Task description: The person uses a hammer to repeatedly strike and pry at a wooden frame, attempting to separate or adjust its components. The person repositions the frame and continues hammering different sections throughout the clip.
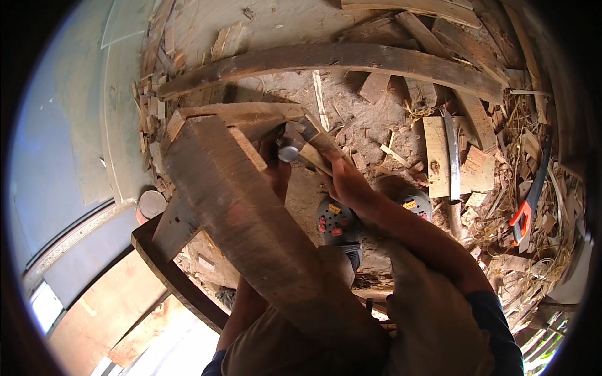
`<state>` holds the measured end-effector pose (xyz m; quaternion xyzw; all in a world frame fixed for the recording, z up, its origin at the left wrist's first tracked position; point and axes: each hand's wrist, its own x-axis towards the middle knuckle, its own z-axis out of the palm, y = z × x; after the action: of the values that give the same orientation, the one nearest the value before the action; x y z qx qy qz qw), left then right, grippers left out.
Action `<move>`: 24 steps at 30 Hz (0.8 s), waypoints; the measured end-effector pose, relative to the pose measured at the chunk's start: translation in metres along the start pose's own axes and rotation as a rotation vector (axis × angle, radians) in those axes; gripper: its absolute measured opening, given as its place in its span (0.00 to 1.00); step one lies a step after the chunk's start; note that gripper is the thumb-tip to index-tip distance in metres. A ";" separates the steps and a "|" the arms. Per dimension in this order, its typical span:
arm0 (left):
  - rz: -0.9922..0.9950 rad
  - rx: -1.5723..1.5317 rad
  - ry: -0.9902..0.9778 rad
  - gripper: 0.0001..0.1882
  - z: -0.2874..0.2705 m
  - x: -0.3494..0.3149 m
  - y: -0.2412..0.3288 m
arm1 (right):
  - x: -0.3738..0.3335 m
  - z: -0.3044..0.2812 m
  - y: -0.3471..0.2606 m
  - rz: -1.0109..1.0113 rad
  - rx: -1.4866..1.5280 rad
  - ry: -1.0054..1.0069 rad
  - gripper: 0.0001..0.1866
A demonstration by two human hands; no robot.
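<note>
My right hand (348,183) is closed round the wooden handle of a hammer (313,158). Its round metal face (288,153) sits right by my left hand (274,177), which is partly in shadow beside the big plank. The left fingers look curled, but what they hold is hidden. A thick, worn plank (241,203) slants from my lap away to the left. At its far end a lighter board (251,114) lies crosswise, reaching toward the hammer. A narrow strip of wood (323,138) runs just beyond the hammer handle.
A long curved timber (338,57) crosses the floor ahead. To the right, a long-bladed knife (453,156) rests on a pale wood block (436,166), with an orange-handled handsaw (523,216) farther right. Wood scraps surround them. My clogs (337,219) are below my hands; a can (152,203) stands left.
</note>
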<state>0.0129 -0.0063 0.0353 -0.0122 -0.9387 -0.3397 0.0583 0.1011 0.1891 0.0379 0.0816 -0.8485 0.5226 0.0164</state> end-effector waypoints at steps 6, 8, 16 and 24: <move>0.089 -0.093 0.056 0.28 0.011 0.007 -0.013 | -0.002 0.004 0.001 -0.091 -0.028 0.096 0.27; 0.157 -0.088 0.106 0.19 0.015 0.008 -0.017 | 0.002 0.002 -0.003 0.041 -0.057 -0.023 0.26; 0.128 -0.087 0.115 0.14 0.014 0.009 -0.027 | 0.017 0.004 -0.015 0.230 0.068 -0.131 0.21; 0.213 -0.009 0.051 0.14 0.013 0.013 0.009 | 0.017 -0.007 -0.034 0.407 0.077 -0.131 0.22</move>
<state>-0.0007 0.0082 0.0326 -0.1034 -0.9287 -0.3359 0.1179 0.0889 0.1782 0.0727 -0.0569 -0.8261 0.5409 -0.1475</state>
